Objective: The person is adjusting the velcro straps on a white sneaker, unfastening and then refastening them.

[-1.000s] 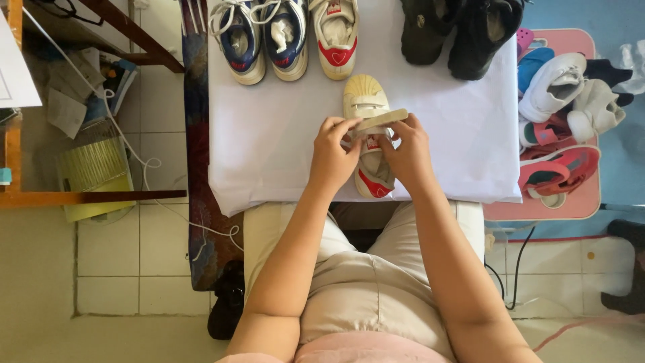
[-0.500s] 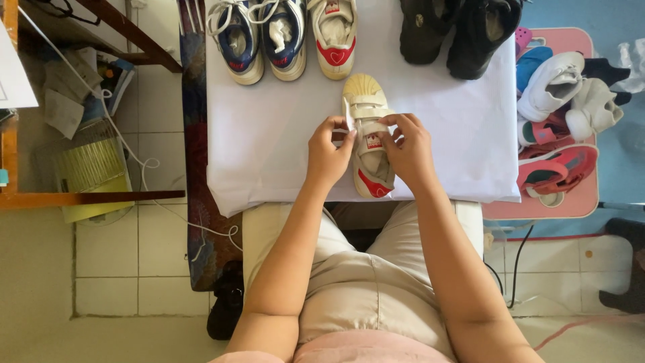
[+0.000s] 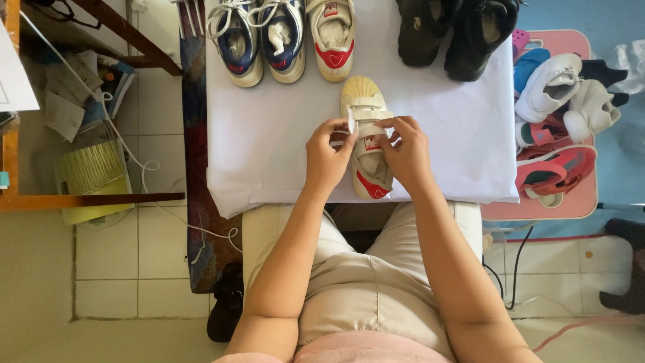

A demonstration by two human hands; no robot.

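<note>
hands (image 3: 366, 151) hide the cream shoe's (image 3: 366, 107) middle and strap.

Bare white cloth (image 3: 269, 134) to the left and right of the small cream shoe (image 3: 366, 138): room to move. Blocked farther up by a row of sneakers (image 3: 282, 37) and black shoes (image 3: 457, 33).

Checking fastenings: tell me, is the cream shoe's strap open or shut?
Open: the left hand holds the strap end lifted off the cream shoe.
</note>
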